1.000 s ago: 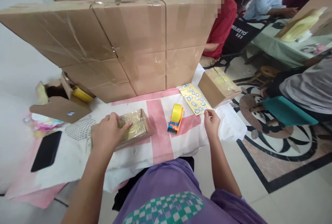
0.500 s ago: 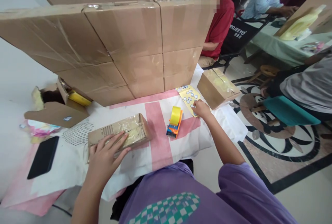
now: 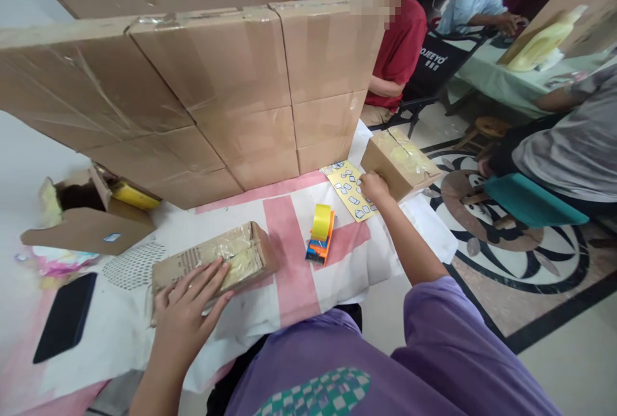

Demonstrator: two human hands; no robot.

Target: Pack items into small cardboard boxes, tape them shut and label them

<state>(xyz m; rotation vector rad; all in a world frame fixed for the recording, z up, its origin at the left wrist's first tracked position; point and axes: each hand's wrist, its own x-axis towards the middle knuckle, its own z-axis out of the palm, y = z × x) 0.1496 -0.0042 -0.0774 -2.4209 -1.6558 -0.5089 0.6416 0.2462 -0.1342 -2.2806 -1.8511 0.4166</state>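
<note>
My left hand lies with its fingers spread on top of a small taped cardboard box at the table's front. At the right, my right hand is closed, its fingertips bent down at the edge of a yellow sheet covered with small white, dark-outlined shapes. Whatever those fingertips pinch, if anything, is hidden. Between my hands stands an orange and blue tape dispenser with a yellow tape roll.
Joined cardboard boxes form a wall behind. A taped box stands at the right edge, an open carton and a dark phone at the left. Beyond sit other people, one in a red shirt.
My right hand has shifted up along the yellow sheet's right edge, uncovering more of its lower part. My left hand stays on the box. The whole view has swung slightly.
</note>
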